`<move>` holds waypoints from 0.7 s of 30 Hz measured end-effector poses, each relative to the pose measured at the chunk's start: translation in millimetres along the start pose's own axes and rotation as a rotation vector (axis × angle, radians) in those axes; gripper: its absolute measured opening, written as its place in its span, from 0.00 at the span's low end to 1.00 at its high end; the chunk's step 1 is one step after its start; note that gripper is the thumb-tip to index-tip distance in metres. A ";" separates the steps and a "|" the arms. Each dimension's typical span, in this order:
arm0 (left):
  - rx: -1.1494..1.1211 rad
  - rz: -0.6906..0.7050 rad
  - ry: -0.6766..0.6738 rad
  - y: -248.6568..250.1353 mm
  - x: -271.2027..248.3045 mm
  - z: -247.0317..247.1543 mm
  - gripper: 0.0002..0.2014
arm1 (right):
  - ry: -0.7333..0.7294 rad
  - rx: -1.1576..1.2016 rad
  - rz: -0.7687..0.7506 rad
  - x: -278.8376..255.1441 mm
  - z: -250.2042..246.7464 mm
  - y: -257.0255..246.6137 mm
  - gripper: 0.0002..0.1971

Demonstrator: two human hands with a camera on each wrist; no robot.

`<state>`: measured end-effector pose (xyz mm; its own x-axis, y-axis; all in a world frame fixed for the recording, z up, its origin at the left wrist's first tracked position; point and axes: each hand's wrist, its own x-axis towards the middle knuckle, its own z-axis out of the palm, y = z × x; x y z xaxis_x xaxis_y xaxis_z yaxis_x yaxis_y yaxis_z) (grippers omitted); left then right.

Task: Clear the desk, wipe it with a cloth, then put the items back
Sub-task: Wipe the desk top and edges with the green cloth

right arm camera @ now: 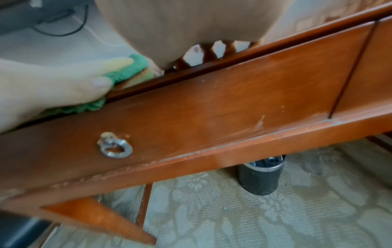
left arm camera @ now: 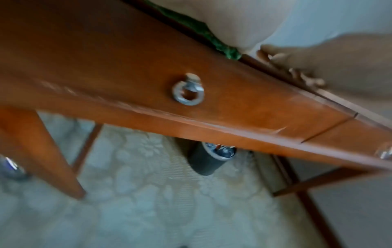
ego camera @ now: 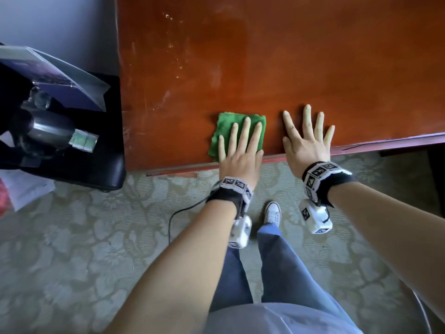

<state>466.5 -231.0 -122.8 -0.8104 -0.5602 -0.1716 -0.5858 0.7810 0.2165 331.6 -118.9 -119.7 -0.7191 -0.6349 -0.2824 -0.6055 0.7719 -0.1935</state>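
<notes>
The red-brown wooden desk point(ego camera: 289, 56) has a bare top. A folded green cloth point(ego camera: 225, 122) lies near its front edge. My left hand point(ego camera: 240, 145) presses flat on the cloth, fingers straight and spread. To the right of the cloth, my right hand point(ego camera: 307, 138) rests flat on the bare wood with its fingers spread, holding nothing. In the right wrist view the left hand point(right arm camera: 53, 87) lies on the cloth point(right arm camera: 131, 68) at the desk's edge. The left wrist view shows a strip of the cloth point(left arm camera: 203, 31) under the palm.
A black chair point(ego camera: 96, 165) stands left of the desk and holds a book point(ego camera: 60, 75), a dark metal kettle point(ego camera: 45, 131) and a green sachet point(ego camera: 84, 141). The drawer front has a ring pull point(right arm camera: 114, 148). A black bin point(right arm camera: 260, 176) stands under the desk. A cable point(ego camera: 173, 222) trails over the carpet.
</notes>
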 end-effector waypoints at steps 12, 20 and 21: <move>0.001 -0.386 0.011 -196.2 -19.6 -44.0 0.30 | -0.005 -0.026 -0.044 -6.5 12.6 -57.2 0.31; 0.027 -0.031 -0.073 -152.1 -34.1 -36.3 0.31 | -0.058 -0.055 -0.162 2.4 19.0 -124.5 0.31; 0.046 0.045 -0.095 -164.5 -32.8 -40.6 0.31 | -0.067 -0.055 -0.151 4.4 18.3 -128.8 0.31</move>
<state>588.9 -352.4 -113.7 -0.8299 -0.4969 -0.2538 -0.5455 0.8182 0.1817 412.7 -220.6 -113.2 -0.5952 -0.7389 -0.3158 -0.7241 0.6636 -0.1878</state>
